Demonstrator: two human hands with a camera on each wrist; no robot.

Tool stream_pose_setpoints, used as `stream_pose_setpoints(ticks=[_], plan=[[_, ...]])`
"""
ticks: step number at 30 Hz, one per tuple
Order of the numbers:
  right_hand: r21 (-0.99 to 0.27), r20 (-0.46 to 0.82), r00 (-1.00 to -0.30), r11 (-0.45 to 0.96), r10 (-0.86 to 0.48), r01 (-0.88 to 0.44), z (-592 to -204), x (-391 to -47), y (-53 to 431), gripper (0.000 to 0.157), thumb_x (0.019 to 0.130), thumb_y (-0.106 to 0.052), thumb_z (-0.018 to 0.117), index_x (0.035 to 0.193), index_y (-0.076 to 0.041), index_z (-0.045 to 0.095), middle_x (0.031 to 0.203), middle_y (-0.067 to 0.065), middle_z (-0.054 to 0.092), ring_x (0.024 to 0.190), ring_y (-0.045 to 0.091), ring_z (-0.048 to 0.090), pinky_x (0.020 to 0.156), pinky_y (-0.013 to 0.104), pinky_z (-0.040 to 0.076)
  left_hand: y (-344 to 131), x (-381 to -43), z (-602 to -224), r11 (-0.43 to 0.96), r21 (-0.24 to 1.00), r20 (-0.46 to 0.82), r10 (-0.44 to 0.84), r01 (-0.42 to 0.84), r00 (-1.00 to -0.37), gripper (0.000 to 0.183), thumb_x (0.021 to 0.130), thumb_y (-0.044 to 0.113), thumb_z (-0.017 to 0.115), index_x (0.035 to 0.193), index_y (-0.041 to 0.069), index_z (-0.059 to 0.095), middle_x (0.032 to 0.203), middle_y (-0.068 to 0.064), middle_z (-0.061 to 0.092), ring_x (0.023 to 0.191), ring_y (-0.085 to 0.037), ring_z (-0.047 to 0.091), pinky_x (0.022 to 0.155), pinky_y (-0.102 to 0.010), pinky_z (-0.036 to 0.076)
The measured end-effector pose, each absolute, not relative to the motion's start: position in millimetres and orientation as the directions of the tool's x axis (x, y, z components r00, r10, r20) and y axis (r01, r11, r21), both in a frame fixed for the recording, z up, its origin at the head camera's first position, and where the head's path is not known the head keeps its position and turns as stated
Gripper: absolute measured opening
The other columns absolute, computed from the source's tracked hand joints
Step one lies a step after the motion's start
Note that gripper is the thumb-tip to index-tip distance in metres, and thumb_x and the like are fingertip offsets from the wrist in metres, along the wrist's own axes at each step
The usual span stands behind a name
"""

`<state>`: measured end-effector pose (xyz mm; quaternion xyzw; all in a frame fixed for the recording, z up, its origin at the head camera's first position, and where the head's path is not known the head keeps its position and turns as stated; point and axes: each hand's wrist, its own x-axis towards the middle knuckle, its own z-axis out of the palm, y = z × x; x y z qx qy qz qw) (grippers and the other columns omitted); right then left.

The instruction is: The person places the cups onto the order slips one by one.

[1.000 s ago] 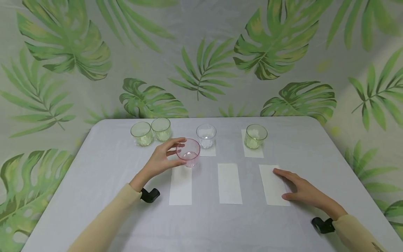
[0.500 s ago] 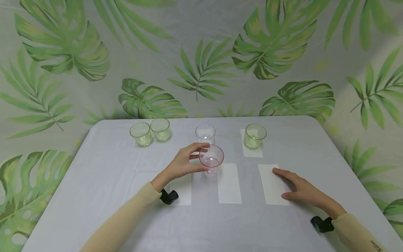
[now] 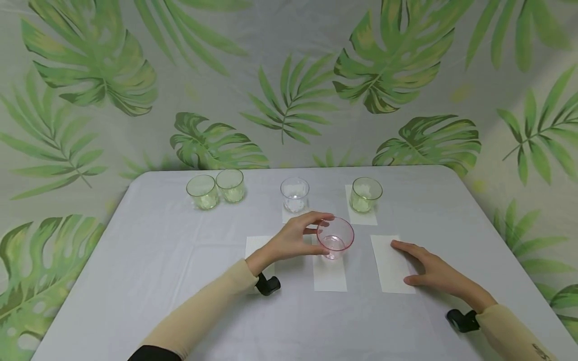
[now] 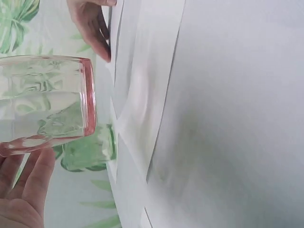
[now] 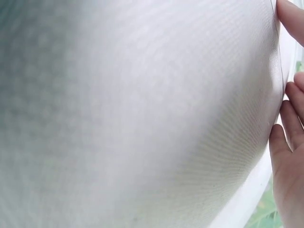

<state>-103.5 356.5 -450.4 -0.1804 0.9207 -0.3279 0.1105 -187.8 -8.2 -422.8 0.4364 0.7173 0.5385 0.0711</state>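
Observation:
My left hand grips a pink-rimmed clear drinking glass by its side, thumb in front and fingers behind. The glass is upright, held over the upper part of the middle front paper strip. In the left wrist view, the same glass shows sideways above the tabletop, with fingers against its wall. Off to the right, my right hand rests with spread, relaxed fingers at the right front paper strip. In the right wrist view its fingers lie at the white surface and hold nothing.
A clear glass and a green glass stand on back paper strips. Two more green glasses, one beside the other, stand at the back left. The left front strip lies partly under my left wrist.
My left hand has carried the pink glass rightward and a little nearer, from over the left front strip to over the middle one. My right hand has stayed in place.

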Motion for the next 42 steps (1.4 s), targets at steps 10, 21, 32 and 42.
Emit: stream_pose_setpoints(ticks=[10, 21, 32, 42], plan=[[-0.625, -0.077, -0.915, 0.734, -0.395, -0.264, -452.8, -104.5, 356.9, 0.078, 0.078, -0.027, 0.078, 0.144, -0.009, 0.04, 0.144, 0.022, 0.037, 0.129, 0.041, 0.032, 0.095, 0.056, 0.032, 34.5, -180.8, -427.1, 0.002, 0.837, 0.348, 0.769, 0.547, -0.536, 0.07, 0.076, 0.009, 0.082, 0.136, 0.003, 0.048, 0.131, -0.014, 0.052, 0.117, -0.024, 0.053, 0.092, -0.02, 0.046], [-0.631, -0.122, -0.923, 0.746, -0.365, -0.212, -453.5, -104.9, 356.5, 0.08, 0.078, -0.027, 0.078, 0.141, 0.002, 0.038, 0.142, 0.03, 0.035, 0.128, 0.051, 0.029, 0.095, 0.069, 0.028, 79.4, -175.9, -430.1, 0.042, 0.801, 0.326, 0.806, 0.597, -0.494, 0.072, 0.077, 0.011, 0.082, 0.138, 0.002, 0.045, 0.134, -0.01, 0.051, 0.117, -0.013, 0.052, 0.091, -0.013, 0.043], [-0.682, -0.117, -0.921, 0.704, -0.372, -0.198, -451.2, -102.9, 356.8, 0.074, 0.079, -0.024, 0.078, 0.142, -0.011, 0.039, 0.141, 0.034, 0.032, 0.128, 0.054, 0.027, 0.092, 0.074, 0.027, 112.8, -173.0, -438.2, 0.062, 0.791, 0.305, 0.822, 0.608, -0.481, 0.069, 0.078, 0.011, 0.08, 0.137, 0.002, 0.045, 0.134, -0.007, 0.051, 0.116, -0.009, 0.05, 0.089, -0.009, 0.041], [-0.66, -0.03, -0.913, 0.694, -0.406, -0.287, -455.2, -102.9, 357.7, 0.074, 0.077, -0.019, 0.08, 0.14, -0.011, 0.042, 0.136, 0.03, 0.039, 0.12, 0.046, 0.04, 0.089, 0.05, 0.044, 127.0, -172.6, -445.8, 0.053, 0.781, 0.333, 0.808, 0.622, -0.486, 0.07, 0.078, 0.01, 0.081, 0.137, 0.0, 0.045, 0.133, -0.009, 0.05, 0.116, -0.011, 0.05, 0.09, -0.008, 0.04]])
